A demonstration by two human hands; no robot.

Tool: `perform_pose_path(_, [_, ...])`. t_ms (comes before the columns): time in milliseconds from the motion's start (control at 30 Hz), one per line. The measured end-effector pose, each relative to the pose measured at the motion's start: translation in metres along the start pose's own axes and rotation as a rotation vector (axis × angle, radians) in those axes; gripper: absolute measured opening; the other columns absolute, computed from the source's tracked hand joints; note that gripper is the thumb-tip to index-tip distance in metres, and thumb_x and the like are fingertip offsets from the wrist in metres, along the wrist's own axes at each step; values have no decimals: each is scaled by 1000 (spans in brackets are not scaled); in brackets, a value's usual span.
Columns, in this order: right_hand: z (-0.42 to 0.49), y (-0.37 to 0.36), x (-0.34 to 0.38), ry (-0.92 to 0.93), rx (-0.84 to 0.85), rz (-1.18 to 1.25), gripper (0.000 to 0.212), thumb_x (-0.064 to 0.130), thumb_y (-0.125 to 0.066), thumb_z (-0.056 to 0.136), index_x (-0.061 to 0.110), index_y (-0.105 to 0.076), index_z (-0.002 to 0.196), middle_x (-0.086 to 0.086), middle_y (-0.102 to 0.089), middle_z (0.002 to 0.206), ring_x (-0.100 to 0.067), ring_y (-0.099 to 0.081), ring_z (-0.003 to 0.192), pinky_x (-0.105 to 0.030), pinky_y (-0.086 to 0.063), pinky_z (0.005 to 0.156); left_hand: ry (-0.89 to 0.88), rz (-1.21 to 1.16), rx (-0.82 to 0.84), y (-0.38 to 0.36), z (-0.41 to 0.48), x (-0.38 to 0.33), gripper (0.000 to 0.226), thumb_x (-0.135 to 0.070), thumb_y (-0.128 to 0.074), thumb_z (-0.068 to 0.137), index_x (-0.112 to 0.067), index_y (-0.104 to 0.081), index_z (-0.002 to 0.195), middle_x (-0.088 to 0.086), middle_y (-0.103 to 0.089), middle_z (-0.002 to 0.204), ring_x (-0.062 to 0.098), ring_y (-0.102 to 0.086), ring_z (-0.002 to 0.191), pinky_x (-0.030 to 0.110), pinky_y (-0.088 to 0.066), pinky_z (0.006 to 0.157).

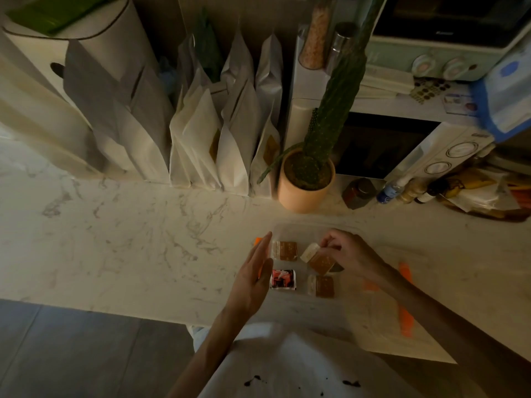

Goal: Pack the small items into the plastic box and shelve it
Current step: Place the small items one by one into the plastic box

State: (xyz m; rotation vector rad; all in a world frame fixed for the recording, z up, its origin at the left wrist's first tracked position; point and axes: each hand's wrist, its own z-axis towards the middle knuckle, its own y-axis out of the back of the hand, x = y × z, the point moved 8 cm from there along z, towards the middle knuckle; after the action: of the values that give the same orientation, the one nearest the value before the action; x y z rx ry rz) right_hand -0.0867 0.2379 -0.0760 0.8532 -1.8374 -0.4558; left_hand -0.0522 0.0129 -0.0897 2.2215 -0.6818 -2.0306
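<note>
Count: four small packets in total, three brown packets (284, 250) with a white end and one red-and-black packet (284, 279); one plastic box (301, 227); two hands.
Look: the box is clear and shallow, with edges that are hard to make out in this dim light; the packets are squarish sachets.
Pointing: the held packet (317, 261) is tilted, long axis diagonal, white end aimed toward the left fingertips. The other three lie flat, white ends leftward.
Left hand (253, 271): fingers straight, flat along the box's left side, gripping nothing.
Right hand (349, 255): fingers (330, 242) pinching the tilted brown packet.
Where: the box sits on the worktop (129, 239), between both sets of fingers.
</note>
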Motion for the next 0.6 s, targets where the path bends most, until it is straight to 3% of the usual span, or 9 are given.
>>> perform_pose_path(67, [0,-3,0,11,28,-59,9,24,-68,89,22,-64,96,7,-70,93,-2,-65,83,-20,-48,68,-6,2,-7,0,0,-1,50,-29,-39,104,-35,-24,152,-15,-28,158,5,-19,148,40,-25,120])
perform_pose_path(167, [0,-21,0,64,133,-359,10,21,-64,91,20,-65,102,4,-70,100,-10,-66,91,-26,-54,78,-10,22,-12,1,0,0,50,-32,-37,104,-37,-24,151,-16,-28,158,2,-20,147,34,-24,120])
perform_pose_path(267, [0,-44,-5,132,191,-590,13,18,-62,92,20,-66,103,2,-67,106,-11,-65,95,-23,-52,78,-7,34,-6,0,1,2,50,-30,-38,104,-37,-23,151,-16,-27,158,4,-17,148,34,-23,120])
perform_pose_path(433, [0,-61,-13,164,183,-669,16,16,-63,89,21,-69,102,-2,-68,108,-17,-67,97,-28,-53,79,-15,38,-8,0,0,0,50,-31,-37,104,-38,-23,152,-16,-27,158,2,-18,147,27,-23,119])
perform_pose_path(600, [2,-60,-15,201,140,-658,19,15,-64,88,22,-71,104,0,-71,109,-14,-68,97,-23,-50,76,-21,39,-8,0,1,-1,50,-29,-38,104,-35,-23,152,-16,-26,158,4,-17,148,28,-22,119])
